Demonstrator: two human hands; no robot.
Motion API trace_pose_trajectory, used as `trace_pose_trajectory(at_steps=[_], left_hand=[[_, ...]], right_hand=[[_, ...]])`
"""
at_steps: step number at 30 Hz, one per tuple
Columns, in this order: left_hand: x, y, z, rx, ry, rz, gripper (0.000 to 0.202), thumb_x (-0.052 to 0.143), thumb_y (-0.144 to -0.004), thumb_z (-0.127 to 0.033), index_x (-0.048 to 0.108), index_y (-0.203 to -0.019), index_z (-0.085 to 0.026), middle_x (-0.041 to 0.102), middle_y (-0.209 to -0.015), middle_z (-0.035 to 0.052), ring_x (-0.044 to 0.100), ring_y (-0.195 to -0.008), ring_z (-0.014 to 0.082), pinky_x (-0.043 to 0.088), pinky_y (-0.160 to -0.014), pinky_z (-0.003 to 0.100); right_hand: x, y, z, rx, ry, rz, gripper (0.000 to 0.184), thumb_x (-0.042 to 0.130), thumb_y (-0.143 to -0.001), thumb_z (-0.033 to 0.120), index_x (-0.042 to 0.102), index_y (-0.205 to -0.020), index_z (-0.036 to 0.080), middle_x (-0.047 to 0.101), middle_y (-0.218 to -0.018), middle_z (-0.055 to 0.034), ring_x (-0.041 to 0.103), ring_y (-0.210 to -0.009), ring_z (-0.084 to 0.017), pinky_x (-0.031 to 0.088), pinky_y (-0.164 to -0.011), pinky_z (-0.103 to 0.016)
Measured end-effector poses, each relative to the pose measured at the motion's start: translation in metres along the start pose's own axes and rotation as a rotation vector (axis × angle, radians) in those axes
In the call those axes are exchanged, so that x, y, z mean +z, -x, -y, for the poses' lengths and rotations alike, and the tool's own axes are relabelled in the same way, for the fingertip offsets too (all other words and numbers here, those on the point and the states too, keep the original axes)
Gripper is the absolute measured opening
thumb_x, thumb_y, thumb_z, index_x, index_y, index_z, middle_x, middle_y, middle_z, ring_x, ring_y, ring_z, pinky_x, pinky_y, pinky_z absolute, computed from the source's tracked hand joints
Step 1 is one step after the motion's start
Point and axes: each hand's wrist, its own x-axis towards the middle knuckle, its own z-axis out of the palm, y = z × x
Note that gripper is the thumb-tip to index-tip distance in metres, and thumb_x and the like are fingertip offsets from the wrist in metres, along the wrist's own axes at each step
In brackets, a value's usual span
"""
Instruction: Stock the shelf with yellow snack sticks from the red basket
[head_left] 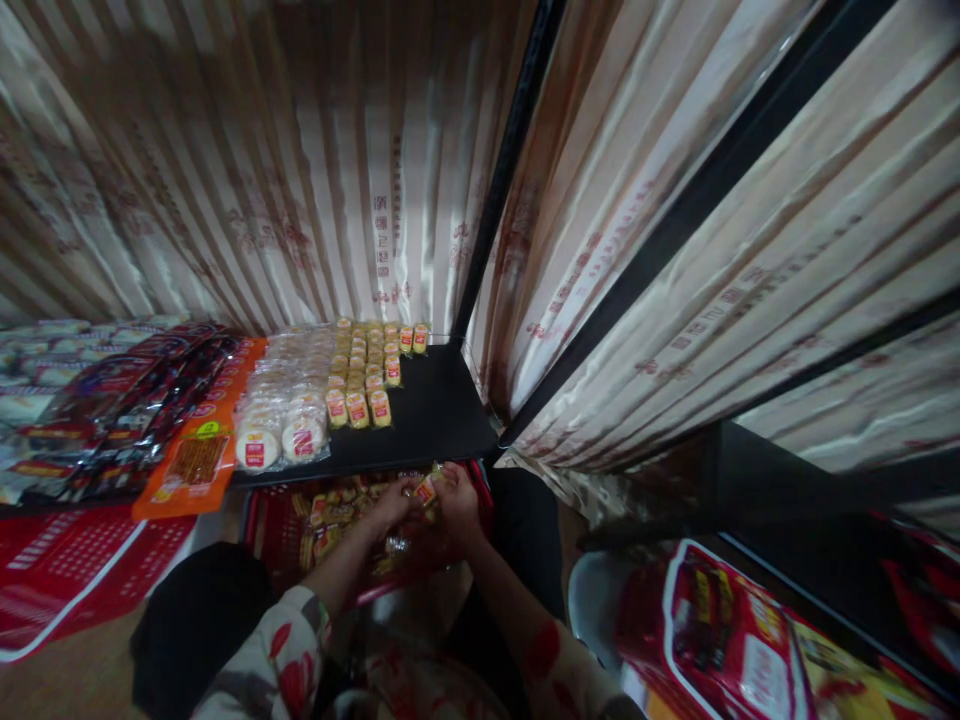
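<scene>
Between my two hands, over a red basket [262, 545], is a small wrapped snack pack [426, 490] with a yellow wrapper and a red-and-white label. My left hand [396, 505] pinches its left side, and my right hand [456, 497] grips its right side. Loose packs of the same kind [326, 520] fill the left part of the basket below. Just beyond, on a black shelf [442, 395], similar yellow packs [358, 408] stand in rows. Left of them lie stacks of round white wrapped cakes [281, 440].
An orange snack bag [191, 465] and dark glossy packets [112, 410] lie further left on the shelf. Another red basket [90, 560] sits at lower left. Bagged goods in a red basket [720, 630] stand at lower right. Pleated curtains [315, 180] and black posts [510, 170] close off the back.
</scene>
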Motion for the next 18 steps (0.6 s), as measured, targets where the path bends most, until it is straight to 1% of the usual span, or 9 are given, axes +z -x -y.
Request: trace_pose_trajectory(at_steps=[2,5,8,11,15,18], left_hand=[[0.001,0.004,-0.006,0.038,-0.008,-0.001,0.025,0.067,-0.064,-0.012,0.057,-0.086,-0.016,0.059,-0.066,-0.0041,0.057,-0.06,0.0093,0.048,-0.064,0.023],[0.003,0.008,-0.011,0.051,-0.001,0.005,0.024,0.067,-0.064,-0.012,0.055,-0.084,-0.017,0.058,-0.068,-0.0042,0.057,-0.063,0.0096,0.047,-0.065,0.024],[0.003,0.012,-0.013,0.083,0.052,0.06,0.025,0.068,-0.066,-0.018,0.052,-0.085,-0.017,0.057,-0.066,-0.005,0.053,-0.054,0.0077,0.046,-0.06,0.023],[0.004,0.014,-0.018,0.131,0.103,0.099,0.026,0.069,-0.067,-0.024,0.051,-0.084,-0.017,0.056,-0.061,-0.0056,0.05,-0.049,0.0068,0.044,-0.056,0.023],[0.006,0.016,-0.032,0.212,0.16,0.053,0.031,0.077,-0.06,-0.024,0.053,-0.078,-0.015,0.059,-0.066,-0.0027,0.056,-0.059,0.0076,0.049,-0.066,0.023],[0.011,0.017,-0.044,0.233,0.171,0.037,0.034,0.078,-0.059,-0.026,0.054,-0.079,-0.015,0.059,-0.066,-0.0029,0.058,-0.061,0.0082,0.05,-0.067,0.024]], right_hand=[[-0.001,0.001,0.007,-0.004,-0.02,-0.006,0.037,0.061,-0.064,0.037,0.057,-0.095,0.017,0.069,-0.093,-0.0098,0.066,-0.086,-0.021,0.053,-0.079,-0.034],[-0.003,0.003,0.017,-0.009,-0.041,0.005,0.038,0.062,-0.065,0.037,0.057,-0.098,0.018,0.068,-0.1,-0.0094,0.066,-0.091,-0.021,0.052,-0.083,-0.034],[-0.004,0.005,0.028,-0.014,-0.055,0.023,0.039,0.062,-0.066,0.037,0.057,-0.1,0.019,0.067,-0.105,-0.0102,0.065,-0.093,-0.021,0.052,-0.084,-0.034],[-0.003,0.004,0.037,-0.025,-0.09,0.024,0.041,0.062,-0.065,0.037,0.055,-0.101,0.017,0.066,-0.106,-0.0118,0.065,-0.093,-0.021,0.052,-0.084,-0.033],[-0.002,0.001,0.043,-0.032,-0.152,0.017,0.04,0.061,-0.063,0.036,0.054,-0.098,0.017,0.067,-0.098,-0.0103,0.065,-0.091,-0.021,0.052,-0.083,-0.033],[-0.003,-0.003,0.047,-0.041,-0.195,0.026,0.037,0.061,-0.063,0.035,0.055,-0.096,0.018,0.067,-0.097,-0.0103,0.065,-0.09,-0.021,0.052,-0.083,-0.034]])
